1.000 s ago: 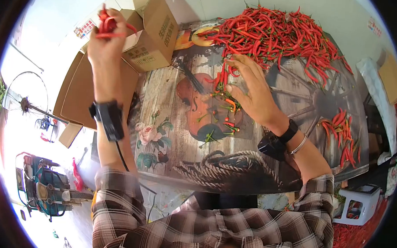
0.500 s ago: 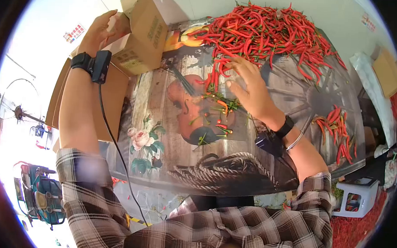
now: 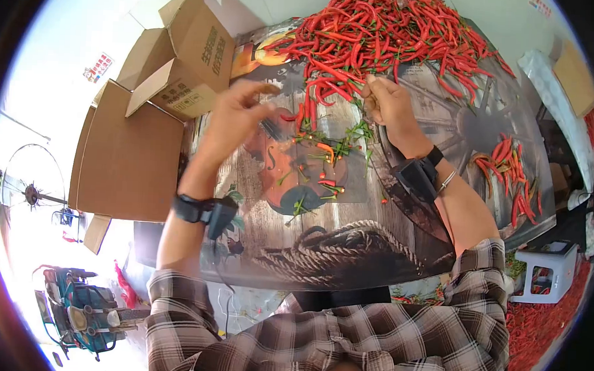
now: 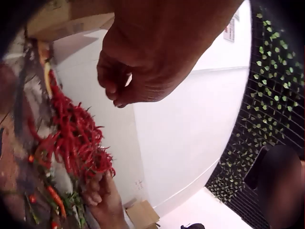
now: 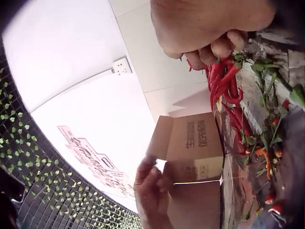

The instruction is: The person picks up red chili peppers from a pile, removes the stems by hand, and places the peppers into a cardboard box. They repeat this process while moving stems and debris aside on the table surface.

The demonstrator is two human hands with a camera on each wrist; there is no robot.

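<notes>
My left hand [image 3: 237, 120] hovers over the violin picture on the table, its fingers bent and apart, holding nothing. Its thumb and fingertips curve towards each other in the left wrist view. At the near edge of the chili heap [image 3: 396, 31], my right hand [image 3: 394, 113] has thumb and fingers together, pinching the end of a red chili [image 3: 345, 75]. Red chilies [image 5: 219, 83] show just beyond its curled fingers in the right wrist view. Green stems [image 3: 344, 148] and a few red and orange pieces lie between the hands.
An open cardboard box [image 3: 136, 158] stands at the table's left, flaps raised. A smaller group of chilies [image 3: 507, 161] lies on the right of the table [image 3: 240, 269]. A grey plastic stool [image 3: 544, 272] stands on the floor at right.
My left hand, with red chilies a second ago, went to the box opening and has come back over the table without them. My right hand's spread fingers have closed together at the heap's edge.
</notes>
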